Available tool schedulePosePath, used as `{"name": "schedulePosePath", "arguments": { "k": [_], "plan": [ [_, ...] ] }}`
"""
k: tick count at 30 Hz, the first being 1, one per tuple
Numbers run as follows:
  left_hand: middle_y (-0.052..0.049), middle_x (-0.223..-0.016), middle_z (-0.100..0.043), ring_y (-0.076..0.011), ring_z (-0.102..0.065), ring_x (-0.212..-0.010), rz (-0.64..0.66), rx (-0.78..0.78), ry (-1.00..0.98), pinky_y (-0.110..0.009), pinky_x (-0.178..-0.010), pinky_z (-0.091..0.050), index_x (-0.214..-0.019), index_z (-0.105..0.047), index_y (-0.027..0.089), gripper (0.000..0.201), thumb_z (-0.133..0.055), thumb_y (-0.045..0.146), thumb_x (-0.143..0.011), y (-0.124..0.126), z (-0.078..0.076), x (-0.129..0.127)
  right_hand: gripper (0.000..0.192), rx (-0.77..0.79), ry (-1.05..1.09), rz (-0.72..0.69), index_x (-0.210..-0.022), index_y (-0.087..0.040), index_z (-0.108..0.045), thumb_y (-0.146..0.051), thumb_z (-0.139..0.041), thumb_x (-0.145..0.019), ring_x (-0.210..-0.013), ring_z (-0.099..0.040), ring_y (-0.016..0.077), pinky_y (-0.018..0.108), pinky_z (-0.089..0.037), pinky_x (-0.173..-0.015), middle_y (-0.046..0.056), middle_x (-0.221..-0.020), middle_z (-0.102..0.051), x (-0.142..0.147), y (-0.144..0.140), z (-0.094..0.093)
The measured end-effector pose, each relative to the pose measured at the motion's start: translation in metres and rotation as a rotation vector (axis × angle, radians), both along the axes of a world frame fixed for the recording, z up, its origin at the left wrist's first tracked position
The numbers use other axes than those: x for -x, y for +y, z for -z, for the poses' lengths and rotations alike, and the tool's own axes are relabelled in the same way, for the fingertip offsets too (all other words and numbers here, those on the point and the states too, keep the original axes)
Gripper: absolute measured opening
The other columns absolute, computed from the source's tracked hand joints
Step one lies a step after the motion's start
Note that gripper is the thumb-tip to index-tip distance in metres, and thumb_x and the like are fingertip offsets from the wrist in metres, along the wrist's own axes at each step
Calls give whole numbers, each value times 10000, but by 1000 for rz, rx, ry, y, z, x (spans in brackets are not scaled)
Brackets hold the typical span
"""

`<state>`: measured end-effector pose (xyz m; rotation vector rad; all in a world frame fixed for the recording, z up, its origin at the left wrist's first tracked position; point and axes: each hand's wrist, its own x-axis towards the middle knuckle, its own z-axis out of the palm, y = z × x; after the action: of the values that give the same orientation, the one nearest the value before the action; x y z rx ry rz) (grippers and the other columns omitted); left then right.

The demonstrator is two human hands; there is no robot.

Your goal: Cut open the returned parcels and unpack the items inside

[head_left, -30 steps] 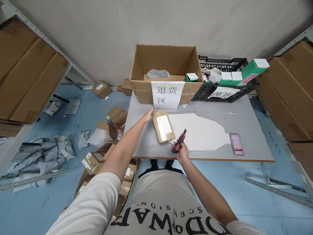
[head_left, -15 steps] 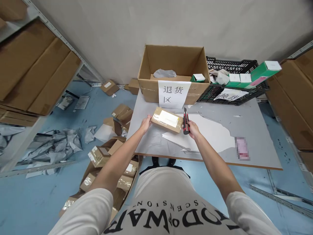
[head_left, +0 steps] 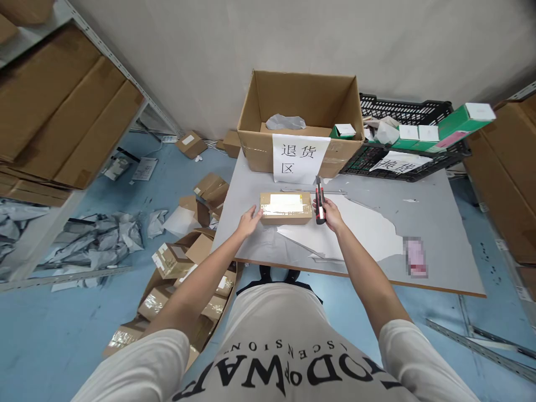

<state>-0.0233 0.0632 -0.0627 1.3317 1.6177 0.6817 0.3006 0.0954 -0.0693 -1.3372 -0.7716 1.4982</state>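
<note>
A small taped cardboard box [head_left: 286, 219] with a white label lies on the grey table, squared to its front edge. At its left end is my left hand [head_left: 250, 220], fingers apart, with the fingertips touching or very near the box. My right hand [head_left: 330, 214] is closed around a black and red box cutter [head_left: 320, 201], which points away from me just past the box's right end. White paper sheets [head_left: 360, 223] lie under and beside the right hand.
Behind the small box stands a large open carton [head_left: 255, 151] with a paper sign. Right of it, a black crate [head_left: 355, 166] holds green boxes. Several parcels [head_left: 173, 259] fill a carton on the floor at left. A pixelated pink item [head_left: 415, 257] lies at the table's right.
The small box has turned from slanted to square and now lies on the table. My left hand has loosened and spread its fingers. The cutter stays in my right hand.
</note>
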Motion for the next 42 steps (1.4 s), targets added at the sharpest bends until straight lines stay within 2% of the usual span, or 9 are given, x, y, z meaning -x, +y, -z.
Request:
{"name": "schedulePosePath", "arguments": {
  "k": [3, 5, 8, 11, 18, 22, 28, 33, 42],
  "plan": [
    [-183, -1532, -119, -332, -148, -1400, 251, -130, 320, -422, -1116, -214, -1460, -197, 110, 1105, -619, 699, -626, 21, -13, 1, 327, 48, -94, -110, -1148, -222, -517, -267, -477, -827, -689, -656, 126, 268, -557, -587, 58, -1063, -638, -19, -19, -4],
    [-203, -1536, -9, -369, -36, -1405, 441, -198, 461, -484, -1116, -164, -1473, -99, 100, 1279, -686, 710, -514, 37, -23, -5, 387, 71, -170, -205, -1224, -231, -491, -298, -459, -844, -628, -635, 120, 268, -551, -535, 66, -1055, -639, -31, -32, -6],
    [-233, -1527, 20, -416, 29, -1392, 632, -210, 623, -586, -1087, -93, -1471, -47, 92, 1407, -733, 704, -406, 57, -31, -17, 450, 56, -243, -283, -1304, -238, -455, -319, -429, -861, -594, -605, 108, 247, -534, -488, 71, -1058, -641, -42, -44, -7],
    [-243, -1523, -43, -418, -15, -1393, 719, -181, 704, -614, -1071, -82, -1467, -58, 101, 1430, -766, 665, -360, 67, -28, -24, 485, 38, -267, -312, -1343, -237, -432, -301, -412, -862, -584, -592, 104, 229, -514, -456, 74, -1061, -641, -46, -49, -6],
    [-234, -1478, -232, -395, -160, -1373, 743, -208, 684, -480, -1076, -231, -1439, -155, 95, 1383, -802, 602, -326, 71, -14, -22, 495, 62, -287, -315, -1341, -243, -456, -273, -419, -849, -553, -587, 108, 225, -503, -426, 65, -998, -666, -46, -51, -1],
    [-228, -1453, -284, -386, -190, -1367, 744, -256, 634, -425, -1091, -227, -1422, -190, 85, 1362, -790, 625, -326, 74, -7, -20, 481, 82, -258, -293, -1312, -229, -487, -254, -424, -836, -529, -585, 104, 224, -500, -413, 58, -975, -669, -42, -49, -4],
    [-221, -1418, -338, -393, -249, -1339, 712, -329, 576, -411, -1114, -196, -1402, -271, 86, 1295, -806, 595, -337, 70, -1, -17, 510, 163, -298, -343, -1298, -215, -514, -193, -448, -793, -452, -571, 96, 202, -459, -360, 18, -792, -676, -51, -39, -10],
    [-192, -1354, -406, -397, -314, -1284, 672, -319, 583, -421, -1080, -267, -1388, -324, 129, 1252, -835, 532, -319, 68, -3, -19, 526, 172, -360, -392, -1316, -208, -509, -186, -461, -792, -396, -547, 95, 192, -440, -335, -19, -609, -627, -66, -38, -8],
    [-185, -1283, -458, -391, -365, -1213, 667, -294, 623, -421, -989, -356, -1376, -341, 136, 1194, -816, 528, -352, 69, -6, -23, 547, 151, -407, -498, -1327, -218, -503, -196, -435, -784, -344, -506, 86, 184, -425, -327, -53, -517, -577, -69, -52, -12]
  ]
}}
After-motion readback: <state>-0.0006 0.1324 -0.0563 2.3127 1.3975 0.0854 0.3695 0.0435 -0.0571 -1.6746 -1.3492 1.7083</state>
